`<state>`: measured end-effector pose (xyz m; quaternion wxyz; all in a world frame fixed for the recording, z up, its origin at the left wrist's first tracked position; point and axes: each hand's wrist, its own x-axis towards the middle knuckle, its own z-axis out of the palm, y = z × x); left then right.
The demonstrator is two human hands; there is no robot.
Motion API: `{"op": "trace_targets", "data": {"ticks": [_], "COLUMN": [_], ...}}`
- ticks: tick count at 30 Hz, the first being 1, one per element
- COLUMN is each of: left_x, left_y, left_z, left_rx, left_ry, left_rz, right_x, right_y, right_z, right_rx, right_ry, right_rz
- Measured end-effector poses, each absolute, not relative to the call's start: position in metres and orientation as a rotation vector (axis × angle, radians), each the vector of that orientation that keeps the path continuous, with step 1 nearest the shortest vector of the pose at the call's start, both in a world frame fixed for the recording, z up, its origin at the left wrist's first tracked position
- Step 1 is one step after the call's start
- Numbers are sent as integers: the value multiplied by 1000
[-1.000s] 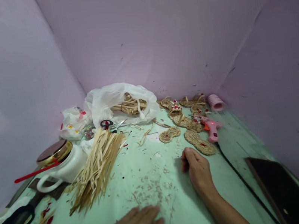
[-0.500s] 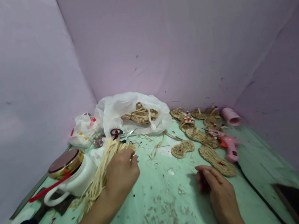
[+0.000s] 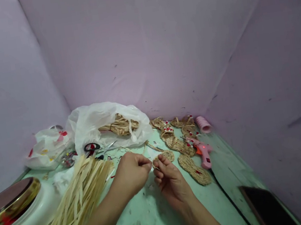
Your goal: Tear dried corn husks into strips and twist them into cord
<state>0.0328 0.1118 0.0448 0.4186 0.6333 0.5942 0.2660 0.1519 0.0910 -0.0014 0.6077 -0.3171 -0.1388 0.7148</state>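
My left hand point(image 3: 133, 174) is closed in a pinch above the middle of the table, its fingertips almost meeting those of my right hand point(image 3: 172, 181). My right hand is also pinched, palm turned partly up. Whatever lies between the fingers is too small to make out. Just behind my right fingertips is a small coiled straw sole point(image 3: 169, 155), partly hidden. A longer coiled straw sole point(image 3: 194, 170) with a red mark lies to the right. Left of my left forearm spreads a bundle of pale straw strips point(image 3: 87, 191).
A pink glue gun point(image 3: 205, 154) with a black cord lies at the right, near a dark flat slab point(image 3: 264, 206). Finished straw slippers point(image 3: 176, 142) sit at the back. A white plastic bag point(image 3: 83, 119), scissors point(image 3: 91, 147) and a white pot point(image 3: 44, 209) stand leftward.
My left hand went from flat on the table to the straw bundle, then across to my right hand. My right hand turned palm-up and met it. The camera view shifted too.
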Motion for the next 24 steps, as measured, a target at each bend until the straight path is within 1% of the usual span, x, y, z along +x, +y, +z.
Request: {"op": "trace_targets", "data": {"ticks": [3,7,10,14,19,24], "left_x": [35,39,40,39,37,35], "left_y": [112,106,102,101,107,111], "left_z": [36,32,34,35,34,33], "left_rx": [1619,1771,1970,2154,1995,1940], "left_ry": [1461,1563,1678,1768,1754,1716], "left_rz": [627,678,708,644,539,568], "right_x": [152,151,147,143,143,142], "right_y": [94,94,93,90,90,90], "right_z": [-9,-15,-13,-11,-14,-16], "right_rx": [-771,-818,-815,-837,-881,-916], "right_ry": [-357,-404,-385,-352,-438,-473], "right_rz": [1587,1525,1545,1563,1496,1473]}}
